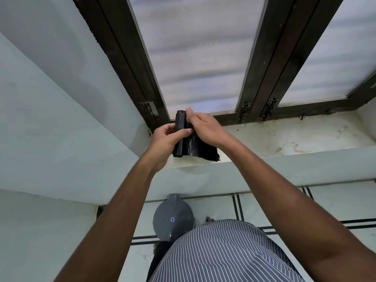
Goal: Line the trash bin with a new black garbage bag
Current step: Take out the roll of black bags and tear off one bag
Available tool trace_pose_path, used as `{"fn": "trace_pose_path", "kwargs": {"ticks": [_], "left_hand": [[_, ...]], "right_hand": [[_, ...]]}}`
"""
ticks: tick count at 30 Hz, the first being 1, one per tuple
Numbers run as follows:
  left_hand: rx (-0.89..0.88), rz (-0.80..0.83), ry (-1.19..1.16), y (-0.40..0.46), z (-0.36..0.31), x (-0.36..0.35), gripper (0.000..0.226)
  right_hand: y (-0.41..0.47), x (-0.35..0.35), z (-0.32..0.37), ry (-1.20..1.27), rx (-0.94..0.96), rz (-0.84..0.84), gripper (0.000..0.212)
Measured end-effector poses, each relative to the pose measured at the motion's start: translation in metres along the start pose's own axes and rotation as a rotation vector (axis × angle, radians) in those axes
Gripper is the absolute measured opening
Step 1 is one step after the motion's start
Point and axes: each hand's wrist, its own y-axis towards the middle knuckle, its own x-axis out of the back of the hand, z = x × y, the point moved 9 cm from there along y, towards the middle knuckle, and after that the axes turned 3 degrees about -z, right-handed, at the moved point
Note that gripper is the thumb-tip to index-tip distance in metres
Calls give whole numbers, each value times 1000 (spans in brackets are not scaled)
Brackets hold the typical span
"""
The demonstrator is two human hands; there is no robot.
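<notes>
Left hand (164, 139) grips the black garbage bag roll (180, 135) from its left side: your fingers are curled around the rolled part, thumb laid across the front. Right hand (205, 127) sits just right of the roll, fingers bent down over the loose sheet (200, 149) that trails off it, pinching the plastic; index finger points up along the roll's top end. Both hands are closed on the same piece of bag material, nearly touching each other.

Room to move: you hold the roll over the near-left part of the window sill (284, 137), a pale, stained ledge. Far edge of the sill meets the dark window frame (256, 82) just beyond your knuckles. Wall (61, 98) closes in on the left, close to your left wrist. Sill stretches bare to the right. Loose sheet hangs low, its torn lower edge near the sill's front lip; contact cannot be confirmed.

Trash bin (173, 220) stands on the tiled floor (315, 202) well below the hands, near the wall under the sill, partly hidden by your striped shirt (223, 251). Grey lid is shut, hinge on the far side.

Markings: small round blue-ringed emblem on the lid's middle, too small to read. No legible print on the roll.
</notes>
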Motion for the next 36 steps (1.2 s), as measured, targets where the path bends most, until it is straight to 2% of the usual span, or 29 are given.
{"fn": "trace_pose_path", "kwargs": {"ticks": [4,10,12,15,21,25,29,32,34,36], "left_hand": [[95,-43,-105,-7,4,14,25],[132,-49,-133,-9,10,37,41],[132,-60,-136,-10,12,43,40],[125,-51,-117,-14,10,40,34],[77,41,-113,-24,-9,11,32],[120,10,-185,-25,-4,18,30],[143,-34,-206,-23,6,39,31],[145,-82,-199,-19,13,51,33],[151,-98,-174,-19,13,50,33],[154,-70,-158,-21,12,41,33]], "right_hand": [[-1,6,1,-63,28,12,62],[-4,38,-7,-310,13,-17,76],[-3,44,-8,-466,-25,17,78],[-5,47,9,-697,35,2,80],[-9,12,27,-373,56,213,76],[-5,18,21,-279,54,157,73],[-8,34,12,-391,20,107,74],[-8,46,9,-663,3,80,73],[-7,49,18,-812,61,38,61],[-8,41,30,-683,116,70,55]]}}
